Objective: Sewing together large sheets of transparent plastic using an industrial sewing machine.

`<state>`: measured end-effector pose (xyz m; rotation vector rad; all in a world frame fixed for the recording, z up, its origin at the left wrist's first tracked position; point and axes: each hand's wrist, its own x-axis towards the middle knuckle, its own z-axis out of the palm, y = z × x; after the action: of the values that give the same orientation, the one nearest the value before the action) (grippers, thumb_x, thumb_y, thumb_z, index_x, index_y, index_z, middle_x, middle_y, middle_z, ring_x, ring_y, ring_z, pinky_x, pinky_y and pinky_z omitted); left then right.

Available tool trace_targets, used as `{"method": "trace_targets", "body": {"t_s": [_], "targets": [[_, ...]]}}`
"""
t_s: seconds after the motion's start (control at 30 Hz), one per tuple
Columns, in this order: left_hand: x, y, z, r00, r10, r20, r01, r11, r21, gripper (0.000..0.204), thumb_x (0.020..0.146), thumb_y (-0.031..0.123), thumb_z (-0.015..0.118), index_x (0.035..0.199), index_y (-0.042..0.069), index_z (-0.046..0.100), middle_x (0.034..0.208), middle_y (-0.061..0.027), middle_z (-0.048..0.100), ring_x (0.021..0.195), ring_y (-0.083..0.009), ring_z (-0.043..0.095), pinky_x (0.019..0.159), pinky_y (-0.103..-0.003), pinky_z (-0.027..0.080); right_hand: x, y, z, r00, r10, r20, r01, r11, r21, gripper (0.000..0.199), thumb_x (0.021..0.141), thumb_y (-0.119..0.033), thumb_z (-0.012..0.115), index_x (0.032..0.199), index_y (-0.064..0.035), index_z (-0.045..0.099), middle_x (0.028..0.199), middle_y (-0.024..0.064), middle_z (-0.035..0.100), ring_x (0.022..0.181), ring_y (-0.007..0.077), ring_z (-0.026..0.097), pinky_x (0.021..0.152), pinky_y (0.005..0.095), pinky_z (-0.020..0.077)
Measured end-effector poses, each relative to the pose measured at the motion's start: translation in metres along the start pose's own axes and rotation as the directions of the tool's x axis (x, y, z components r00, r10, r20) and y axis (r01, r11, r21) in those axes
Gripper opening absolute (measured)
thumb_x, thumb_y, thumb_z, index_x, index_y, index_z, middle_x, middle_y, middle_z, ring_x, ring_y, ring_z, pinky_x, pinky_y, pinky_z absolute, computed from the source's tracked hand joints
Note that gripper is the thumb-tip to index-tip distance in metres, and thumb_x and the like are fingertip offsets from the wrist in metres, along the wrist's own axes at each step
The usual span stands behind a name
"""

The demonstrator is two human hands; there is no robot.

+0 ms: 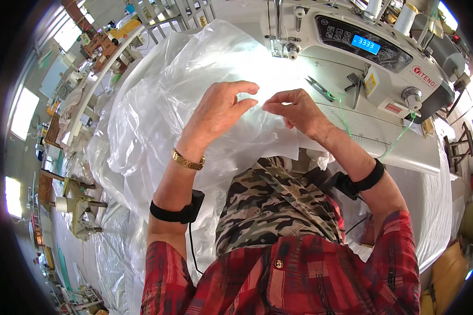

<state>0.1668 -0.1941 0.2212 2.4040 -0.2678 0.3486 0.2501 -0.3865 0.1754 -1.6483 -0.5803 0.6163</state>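
Above a large heap of clear plastic sheeting (163, 105), both hands are raised close to each other near the sewing machine (373, 47). My left hand (218, 110) has its fingers curved, with a gap between thumb and forefinger and nothing visible there. Facing it, my right hand (299, 111) has thumb and forefinger pressed together; anything pinched between them is too small or too washed out by the lamp glare to make out. Just right of that hand, a pair of thread snips (319, 88) lies on the machine bed, beside green thread (343, 113).
The needle area (289, 50) stands beyond my hands, brightly lit. A black metal part (355, 86) rests on the bed near the machine's pillar. White thread cones (404, 21) stand at the back right. A ruler strip (370, 140) runs along the table's near edge. Benches with machines line the left.
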Motion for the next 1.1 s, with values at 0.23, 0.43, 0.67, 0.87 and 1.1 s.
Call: {"method": "trace_targets", "body": {"t_s": [0.23, 0.43, 0.67, 0.87, 1.1], "targets": [[0.01, -0.002, 0.019, 0.993, -0.067, 0.102, 0.071, 0.997, -0.04, 0.038, 0.081, 0.011, 0.071, 0.116, -0.002, 0.063, 0.101, -0.011, 0.069, 0.054, -0.0091, 0.052, 0.05, -0.028, 0.043, 0.001, -0.011, -0.009, 0.994, -0.112, -0.016, 0.11, 0.988, -0.106, 0.023, 0.093, -0.02, 0.064, 0.1, 0.0006, 0.069, 0.08, 0.0053, 0.069, 0.05, 0.0078, 0.055, 0.047, 0.0237, 0.0468], [0.028, -0.009, 0.024, 0.984, -0.167, 0.067, 0.165, 0.985, 0.044, 0.019, 0.08, 0.014, 0.071, 0.087, -0.004, 0.068, 0.071, -0.0127, 0.063, 0.055, -0.0177, 0.056, 0.055, -0.032, 0.045, 0.006, -0.01, -0.012, 0.97, -0.16, -0.183, 0.13, 0.977, -0.167, 0.037, 0.093, -0.027, 0.065, 0.108, 0.0064, 0.062, 0.079, 0.0088, 0.069, 0.047, 0.0098, 0.056, 0.045, 0.0233, 0.0467], [0.042, -0.004, 0.018, 0.981, -0.187, -0.045, 0.185, 0.982, -0.047, 0.02, 0.084, 0.017, 0.068, 0.079, -0.003, 0.067, 0.063, -0.0105, 0.061, 0.05, -0.0182, 0.06, 0.053, -0.032, 0.046, -0.002, 0.013, -0.019, 0.976, 0.107, 0.19, -0.124, 0.989, 0.076, 0.033, 0.087, -0.022, 0.072, 0.104, 0.0041, 0.064, 0.08, 0.0086, 0.068, 0.045, 0.0076, 0.049, 0.041, 0.0226, 0.0401], [0.046, -0.012, 0.011, 0.983, -0.127, -0.13, 0.122, 0.992, -0.042, 0.022, 0.087, 0.018, 0.069, 0.076, 0.0, 0.065, 0.063, -0.0017, 0.059, 0.05, -0.0086, 0.057, 0.049, -0.026, 0.041, 0.006, 0.002, -0.015, 0.999, 0.003, 0.035, 0.008, 0.949, -0.316, 0.02, 0.086, -0.019, 0.068, 0.09, 0.0005, 0.07, 0.078, 0.0093, 0.069, 0.061, 0.013, 0.059, 0.058, 0.0294, 0.0485], [0.043, -0.016, 0.018, 0.991, -0.004, -0.137, 0.009, 0.999, 0.04, 0.02, 0.088, 0.016, 0.067, 0.08, -0.002, 0.064, 0.065, -0.005, 0.058, 0.058, -0.0111, 0.06, 0.054, -0.027, 0.044, 0.019, 0.024, -0.017, 0.947, -0.3, -0.117, 0.124, 0.676, -0.727, 0.019, 0.088, -0.022, 0.065, 0.093, -0.0052, 0.071, 0.084, 0.0117, 0.07, 0.08, 0.029, 0.067, 0.075, 0.0379, 0.0523]]}}
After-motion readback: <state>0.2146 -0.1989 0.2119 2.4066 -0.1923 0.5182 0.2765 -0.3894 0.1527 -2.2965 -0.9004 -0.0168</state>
